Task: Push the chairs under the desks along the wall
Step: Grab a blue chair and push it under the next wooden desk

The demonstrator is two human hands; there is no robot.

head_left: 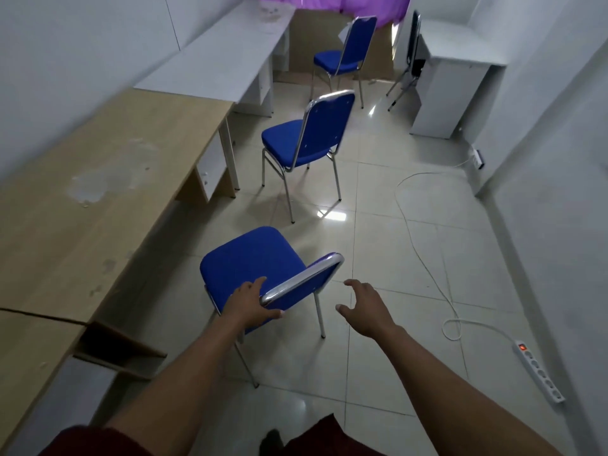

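Chairs out on the tiled floor, the nearest one held at its backrest by the left hand

Backrest top of the nearest blue chair (253, 261) is gripped by the left hand (251, 302), with the thumb seen on the rear side of the backrest and the other fingers mostly hidden on the front side. The right hand (365, 311) is kept open with fingers spread, just beside the right end of the backrest and not touching it. This chair is placed beside the wooden desk (98, 192) at the left wall, with its seat not under the desk. A second blue chair (302, 139) is seen further ahead, near the same desk, and a third blue chair (342, 54) is standing by the white desk (214, 60). A white power strip (536, 370) with its cable is laid on the floor at the right
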